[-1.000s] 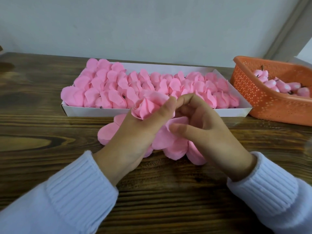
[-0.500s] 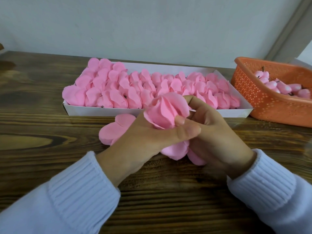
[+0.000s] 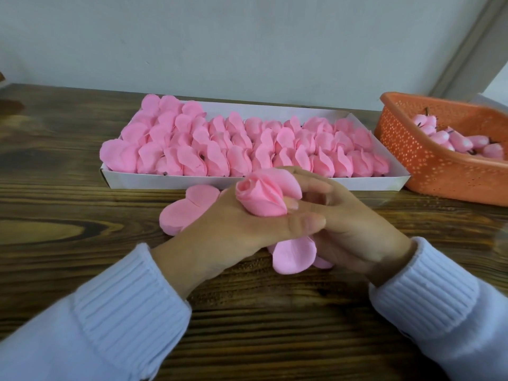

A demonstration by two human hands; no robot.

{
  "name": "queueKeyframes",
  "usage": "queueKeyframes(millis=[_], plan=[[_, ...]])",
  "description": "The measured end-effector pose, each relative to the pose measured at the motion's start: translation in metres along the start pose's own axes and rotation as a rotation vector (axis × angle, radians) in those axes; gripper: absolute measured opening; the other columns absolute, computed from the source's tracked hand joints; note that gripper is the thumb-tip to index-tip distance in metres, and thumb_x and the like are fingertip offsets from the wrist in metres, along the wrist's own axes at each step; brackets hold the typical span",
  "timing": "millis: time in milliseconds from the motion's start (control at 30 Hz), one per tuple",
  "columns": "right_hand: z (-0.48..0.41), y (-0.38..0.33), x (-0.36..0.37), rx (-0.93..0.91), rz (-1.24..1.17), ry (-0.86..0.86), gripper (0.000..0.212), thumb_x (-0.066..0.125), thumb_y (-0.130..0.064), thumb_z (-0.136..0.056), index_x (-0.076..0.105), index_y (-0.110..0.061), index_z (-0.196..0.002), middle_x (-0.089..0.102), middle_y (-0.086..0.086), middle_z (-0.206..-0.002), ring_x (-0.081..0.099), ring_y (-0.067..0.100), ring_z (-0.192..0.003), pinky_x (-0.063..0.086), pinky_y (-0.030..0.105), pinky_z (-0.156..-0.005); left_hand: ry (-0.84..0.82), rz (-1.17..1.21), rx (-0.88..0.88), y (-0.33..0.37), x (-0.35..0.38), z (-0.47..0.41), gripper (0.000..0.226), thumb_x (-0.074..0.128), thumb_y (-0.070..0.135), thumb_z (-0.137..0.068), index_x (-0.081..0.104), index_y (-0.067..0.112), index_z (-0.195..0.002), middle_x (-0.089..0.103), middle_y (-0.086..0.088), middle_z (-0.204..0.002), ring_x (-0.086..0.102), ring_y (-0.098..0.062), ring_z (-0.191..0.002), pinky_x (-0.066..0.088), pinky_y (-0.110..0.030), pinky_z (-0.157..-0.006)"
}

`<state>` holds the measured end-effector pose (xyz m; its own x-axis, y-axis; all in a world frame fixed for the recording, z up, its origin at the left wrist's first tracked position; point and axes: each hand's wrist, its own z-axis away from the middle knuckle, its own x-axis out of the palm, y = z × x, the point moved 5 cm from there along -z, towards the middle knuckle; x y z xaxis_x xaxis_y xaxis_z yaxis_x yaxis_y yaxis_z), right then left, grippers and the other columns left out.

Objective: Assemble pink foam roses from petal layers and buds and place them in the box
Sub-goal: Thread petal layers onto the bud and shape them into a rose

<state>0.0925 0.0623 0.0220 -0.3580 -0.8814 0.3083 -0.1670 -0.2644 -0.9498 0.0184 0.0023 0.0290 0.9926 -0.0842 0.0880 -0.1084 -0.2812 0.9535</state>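
A pink foam rose (image 3: 262, 195) sits between both hands above the table, its petals wrapped round the bud. My left hand (image 3: 233, 224) grips it from the left, thumb stretched across its base. My right hand (image 3: 349, 224) curls round it from the right and below, fingertips on the outer petal. Loose flat petal layers (image 3: 187, 213) lie on the table under and left of the hands, one petal (image 3: 292, 253) hanging below them. Just behind stands the white box (image 3: 170, 181), packed with several finished pink roses (image 3: 242, 144).
An orange perforated basket (image 3: 428, 166) at the right holds several pink buds (image 3: 461, 141) with dark stems. The dark wooden table (image 3: 68, 229) runs to a pale wall behind the box. White knitted sleeves cover both wrists.
The petals have been folded up tight round the bud, and the rose has turned upright between the hands. Both hands have closed in on it and shifted slightly right.
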Motion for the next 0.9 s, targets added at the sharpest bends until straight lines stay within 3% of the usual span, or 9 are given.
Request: queueKeyframes(millis=[67, 200, 333, 500, 600, 667, 700, 767, 900], plan=[[-0.001, -0.001, -0.002, -0.009, 0.002, -0.005, 0.036, 0.056, 0.0, -0.08, 0.053, 0.003, -0.116, 0.065, 0.021, -0.097, 0.067, 0.029, -0.088, 0.057, 0.033, -0.076, 0.031, -0.021, 0.036, 0.002, 0.0, 0.001, 0.026, 0.065, 0.011, -0.082, 0.059, 0.012, -0.107, 0.067, 0.025, -0.069, 0.055, 0.018, -0.051, 0.038, 0.004, -0.051], [-0.001, -0.005, -0.014, 0.016, 0.041, 0.057, 0.04, 0.06, -0.006, -0.081, 0.056, -0.002, -0.12, 0.066, 0.021, -0.109, 0.066, 0.029, -0.099, 0.055, 0.036, -0.087, 0.175, 0.031, 0.036, 0.001, -0.009, 0.0, 0.028, 0.062, 0.019, -0.083, 0.064, 0.015, -0.11, 0.074, 0.008, -0.084, 0.063, 0.011, -0.058, 0.043, 0.0, -0.054], [0.0, -0.009, -0.026, 0.023, 0.202, 0.207, 0.045, 0.073, -0.007, -0.076, 0.056, -0.001, -0.117, 0.072, 0.015, -0.092, 0.07, 0.023, -0.083, 0.058, 0.028, -0.068, 0.256, 0.079, 0.035, 0.003, -0.01, 0.0, 0.032, 0.062, 0.023, -0.081, 0.061, 0.014, -0.111, 0.066, 0.013, -0.058, 0.053, 0.009, -0.038, 0.037, -0.003, -0.038], [0.007, -0.027, -0.025, -0.301, 0.615, 0.398, 0.022, 0.073, -0.003, -0.081, 0.062, -0.015, -0.096, 0.073, 0.006, -0.076, 0.069, 0.022, -0.071, 0.057, 0.028, -0.064, 0.384, -0.002, -0.074, -0.005, -0.02, 0.001, 0.043, 0.065, 0.037, -0.078, 0.061, 0.028, -0.119, 0.057, 0.011, -0.046, 0.027, -0.003, -0.024, 0.028, -0.011, -0.038], [0.012, -0.033, -0.018, -0.478, 0.714, 0.42, 0.021, 0.073, -0.01, -0.08, 0.06, -0.019, -0.094, 0.073, 0.002, -0.077, 0.07, 0.021, -0.07, 0.056, 0.027, -0.065, 0.4, -0.031, -0.066, -0.006, -0.021, 0.001, 0.045, 0.071, 0.037, -0.078, 0.063, 0.023, -0.12, 0.06, 0.01, -0.048, 0.039, -0.006, -0.028, 0.033, -0.015, -0.035], [0.014, -0.035, -0.015, -0.542, 0.766, 0.443, 0.021, 0.072, -0.013, -0.079, 0.059, -0.023, -0.092, 0.072, -0.001, -0.078, 0.069, 0.021, -0.071, 0.057, 0.028, -0.068, 0.389, -0.068, -0.058, -0.005, -0.019, 0.001, 0.031, 0.073, 0.031, -0.077, 0.069, 0.016, -0.104, 0.069, 0.004, -0.062, 0.064, -0.01, -0.05, 0.051, -0.024, -0.046], [0.015, -0.036, -0.014, -0.569, 0.783, 0.451, 0.022, 0.072, -0.013, -0.079, 0.058, -0.024, -0.092, 0.072, -0.002, -0.078, 0.069, 0.02, -0.071, 0.056, 0.028, -0.069, 0.382, -0.073, -0.052, -0.005, -0.017, 0.002, 0.02, 0.074, 0.028, -0.077, 0.07, 0.015, -0.091, 0.068, 0.006, -0.059, 0.065, -0.003, -0.054, 0.051, -0.017, -0.05], [0.016, -0.037, -0.013, -0.611, 0.793, 0.46, 0.024, 0.072, -0.011, -0.079, 0.058, -0.024, -0.091, 0.071, -0.003, -0.078, 0.068, 0.017, -0.069, 0.054, 0.025, -0.068, 0.369, -0.079, -0.062, -0.004, -0.012, 0.003, 0.009, 0.069, 0.029, -0.072, 0.065, 0.024, -0.065, 0.054, 0.013, -0.038, 0.051, 0.007, -0.036, 0.036, -0.002, -0.039], [0.019, -0.039, -0.014, -0.657, 0.797, 0.492, 0.025, 0.072, -0.007, -0.078, 0.058, -0.022, -0.091, 0.069, -0.007, -0.074, 0.065, 0.007, -0.068, 0.049, 0.016, -0.065, 0.333, -0.149, -0.066, -0.007, -0.008, 0.002, 0.038, 0.069, 0.017, -0.08, 0.061, 0.028, -0.044, 0.048, 0.014, -0.032, 0.044, 0.01, -0.03, 0.029, 0.0, -0.036]])
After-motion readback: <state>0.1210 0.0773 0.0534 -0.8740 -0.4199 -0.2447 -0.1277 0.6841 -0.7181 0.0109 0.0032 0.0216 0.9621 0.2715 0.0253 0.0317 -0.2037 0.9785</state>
